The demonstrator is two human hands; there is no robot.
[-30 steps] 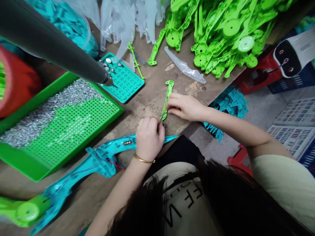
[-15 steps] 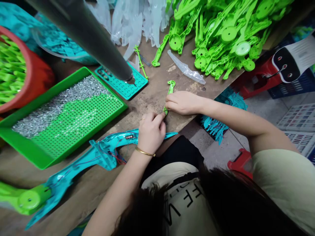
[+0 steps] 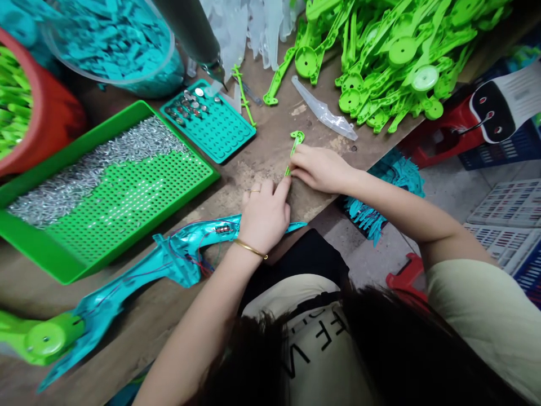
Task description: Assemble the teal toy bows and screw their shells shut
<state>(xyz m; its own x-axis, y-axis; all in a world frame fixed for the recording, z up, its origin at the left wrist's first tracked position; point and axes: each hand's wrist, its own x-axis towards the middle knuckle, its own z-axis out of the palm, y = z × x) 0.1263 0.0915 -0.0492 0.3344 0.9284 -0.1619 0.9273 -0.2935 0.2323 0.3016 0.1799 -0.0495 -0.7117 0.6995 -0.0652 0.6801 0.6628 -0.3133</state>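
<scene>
A narrow light-green plastic part (image 3: pixel 297 137) lies at the bench's near edge, partly covered by fingers. My right hand (image 3: pixel 319 168) has its fingers closed on the part's middle. At the lower end, my left hand (image 3: pixel 265 213) is closed with its index fingertip against the part; its other fingers curl down and the grip is partly hidden. Beneath my left wrist passes a long turquoise plastic shell (image 3: pixel 186 251) with thin wires and a small metal spring-like piece. A light-green arm with a round hub (image 3: pixel 46 341) joins its far-left end.
A green perforated tray (image 3: pixel 186 197) holds many small screws. Beside it are a teal dimpled mat (image 3: pixel 224 141) with metal discs and a hanging dark power screwdriver (image 3: pixel 190 34). A clear part (image 3: pixel 323 110) and heaped green parts (image 3: pixel 397 62) lie beyond. Left stands a red tub (image 3: pixel 54 113).
The hanging screwdriver has swung up and away, uncovering more of the teal mat. My left hand has flattened slightly over the part's lower end, and the part looks turned more edge-on.
</scene>
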